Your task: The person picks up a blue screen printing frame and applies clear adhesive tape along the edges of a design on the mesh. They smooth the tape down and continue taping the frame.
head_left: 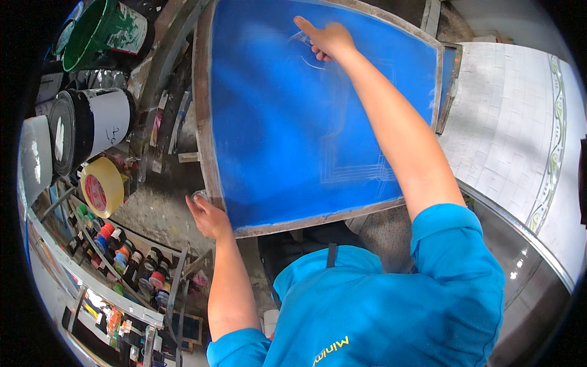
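A large screen-printing frame (205, 122) with a blue mesh (269, 122) lies in front of me. My right hand (333, 41) is over the far part of the mesh, its fingers curled and thumb stretched out. It grips a small piece of clear film (300, 38), which looks like tape. A thin white curved line shows on the mesh just below that hand, and faint pale rectangular outlines mark the right half. At the frame's near left corner is my left hand (213, 219), beside or against its edge. A small clear crumpled piece (199, 194) shows between its fingers.
On the left stand a green bucket (92, 37), a black-lidded tub (92, 128) and a roll of clear tape (102, 188). Below them a rack (92, 306) holds several small coloured containers. A white tiled surface (501, 122) with a patterned border lies to the right.
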A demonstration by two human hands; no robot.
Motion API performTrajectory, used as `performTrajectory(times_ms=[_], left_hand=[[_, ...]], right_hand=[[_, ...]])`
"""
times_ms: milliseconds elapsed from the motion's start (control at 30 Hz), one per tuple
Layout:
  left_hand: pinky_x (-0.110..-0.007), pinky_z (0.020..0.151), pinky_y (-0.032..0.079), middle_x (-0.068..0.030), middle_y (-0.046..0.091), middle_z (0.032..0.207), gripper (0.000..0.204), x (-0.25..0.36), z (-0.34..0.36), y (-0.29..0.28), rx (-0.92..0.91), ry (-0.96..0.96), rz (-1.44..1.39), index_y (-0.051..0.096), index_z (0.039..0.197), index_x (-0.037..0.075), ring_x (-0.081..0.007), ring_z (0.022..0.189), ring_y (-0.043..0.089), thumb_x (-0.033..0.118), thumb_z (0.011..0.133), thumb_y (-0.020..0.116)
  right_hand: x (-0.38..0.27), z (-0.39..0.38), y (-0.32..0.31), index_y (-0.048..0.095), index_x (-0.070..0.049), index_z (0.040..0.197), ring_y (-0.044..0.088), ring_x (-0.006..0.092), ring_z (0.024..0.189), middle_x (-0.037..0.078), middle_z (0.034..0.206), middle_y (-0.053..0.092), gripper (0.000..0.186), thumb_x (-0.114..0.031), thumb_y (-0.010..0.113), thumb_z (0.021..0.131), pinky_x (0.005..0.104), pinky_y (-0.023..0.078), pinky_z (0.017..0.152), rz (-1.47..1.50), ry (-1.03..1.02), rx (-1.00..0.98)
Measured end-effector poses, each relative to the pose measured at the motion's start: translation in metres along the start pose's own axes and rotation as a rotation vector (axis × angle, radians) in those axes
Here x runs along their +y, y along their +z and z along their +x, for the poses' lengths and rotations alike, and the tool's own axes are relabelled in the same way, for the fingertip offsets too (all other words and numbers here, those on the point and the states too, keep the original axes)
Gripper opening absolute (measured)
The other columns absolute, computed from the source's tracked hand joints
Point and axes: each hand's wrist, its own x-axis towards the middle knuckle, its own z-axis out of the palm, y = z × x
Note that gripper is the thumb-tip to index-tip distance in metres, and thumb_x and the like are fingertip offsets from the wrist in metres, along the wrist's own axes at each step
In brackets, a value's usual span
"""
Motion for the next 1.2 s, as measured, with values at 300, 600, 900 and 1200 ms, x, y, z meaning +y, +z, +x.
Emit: performTrajectory(times_ms=[300,600,900,1200], left_hand=[[-0.056,0.093,0.049,-0.0153,0.066,0.134,0.066,-0.008,0.007,0.004,-0.031,-0.025,0.017,0.043,0.154,0.028,-0.0444,0.113,0.064,0.065,0.101,0.030],[-0.057,0.094,0.048,-0.0177,0.065,0.133,0.067,-0.004,0.002,0.005,-0.011,0.011,0.001,0.042,0.155,0.029,-0.0469,0.113,0.063,0.067,0.101,0.029],[-0.056,0.097,0.047,-0.0174,0.063,0.137,0.070,-0.002,0.001,-0.003,-0.013,0.002,-0.053,0.041,0.155,0.027,-0.0469,0.118,0.061,0.069,0.102,0.023],[-0.051,0.107,0.042,-0.0202,0.051,0.149,0.072,0.001,-0.011,-0.015,-0.064,0.087,-0.374,0.032,0.159,0.013,-0.0456,0.130,0.052,0.061,0.106,0.023]], right_hand=[[0.018,-0.005,0.015,0.063,-0.006,0.075,0.058,0.0123,0.059,0.003,0.069,0.061,0.028,-0.026,0.071,0.093,0.0285,0.046,0.053,0.524,0.003,-0.111],[0.062,-0.065,0.041,0.061,-0.004,0.076,0.054,0.0132,0.051,0.004,0.064,0.058,0.028,-0.024,0.070,0.093,0.0294,0.040,0.047,0.919,-0.001,0.101],[0.104,-0.210,0.054,0.057,-0.008,0.079,0.048,0.0091,0.054,0.000,0.063,0.052,0.027,-0.022,0.065,0.100,0.0271,0.036,0.050,0.916,-0.005,0.202],[0.141,-0.346,0.002,0.069,-0.001,0.089,0.069,0.0146,0.081,0.012,0.095,0.068,0.013,-0.012,0.073,0.093,0.0282,0.056,0.069,0.504,-0.431,0.373]])
